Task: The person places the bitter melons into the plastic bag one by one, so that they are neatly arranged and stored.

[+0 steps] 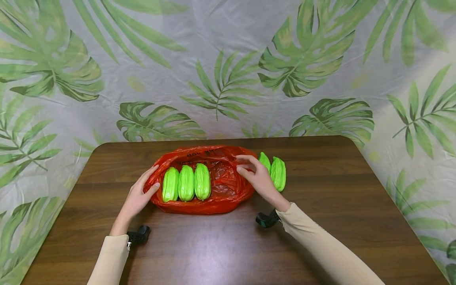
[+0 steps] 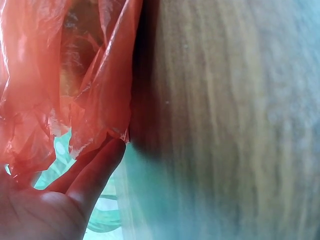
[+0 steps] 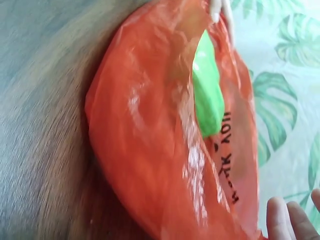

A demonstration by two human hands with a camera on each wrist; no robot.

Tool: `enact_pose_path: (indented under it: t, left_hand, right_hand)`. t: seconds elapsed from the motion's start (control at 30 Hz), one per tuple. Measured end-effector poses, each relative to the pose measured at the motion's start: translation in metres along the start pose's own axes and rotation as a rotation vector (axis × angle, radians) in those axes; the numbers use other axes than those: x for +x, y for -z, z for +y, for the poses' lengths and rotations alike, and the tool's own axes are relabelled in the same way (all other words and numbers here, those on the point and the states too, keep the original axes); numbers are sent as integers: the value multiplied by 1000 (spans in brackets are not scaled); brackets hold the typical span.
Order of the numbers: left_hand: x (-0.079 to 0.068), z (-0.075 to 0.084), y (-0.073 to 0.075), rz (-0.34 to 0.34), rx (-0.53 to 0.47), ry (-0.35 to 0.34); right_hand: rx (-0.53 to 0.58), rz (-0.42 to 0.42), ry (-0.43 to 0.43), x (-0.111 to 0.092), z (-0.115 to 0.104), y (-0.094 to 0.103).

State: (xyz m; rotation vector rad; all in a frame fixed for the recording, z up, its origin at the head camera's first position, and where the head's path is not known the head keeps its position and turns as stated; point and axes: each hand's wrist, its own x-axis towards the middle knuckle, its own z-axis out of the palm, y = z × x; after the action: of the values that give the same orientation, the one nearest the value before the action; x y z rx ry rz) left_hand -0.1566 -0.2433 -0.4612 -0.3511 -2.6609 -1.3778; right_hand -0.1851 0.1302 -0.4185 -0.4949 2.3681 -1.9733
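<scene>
A red plastic bag lies on the table with its mouth spread upward. Inside, at its left, three glossy green ridged fruits resembling star fruit lie side by side. My left hand holds the bag's left side, thumb over the rim and fingers along the outside; its fingers meet the plastic in the left wrist view. At the right rim is my right hand, its thumb and fingers apart and nothing seen between them. In the right wrist view, extended fingers show beside the bag.
Two more green fruits lie on the brown wooden table right of the bag, one partly hidden behind my right hand. A leaf-patterned cloth hangs behind the table. Black cameras are strapped to both wrists.
</scene>
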Motion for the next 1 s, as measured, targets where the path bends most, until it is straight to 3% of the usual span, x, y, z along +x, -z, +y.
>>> enact_pose_path:
  t: [0.53,0.77,1.0]
  left_hand:
    - [0,1,0,-4,-4,-1]
    - [-1,2,0,-3,-7,-1]
    - [-1,1,0,-12,-10,13]
  right_hand:
    - [27,81,4,-6,2,28]
    - [9,109,-28,-15,-26,34]
    - [-7,142,-24,-17,-5,50]
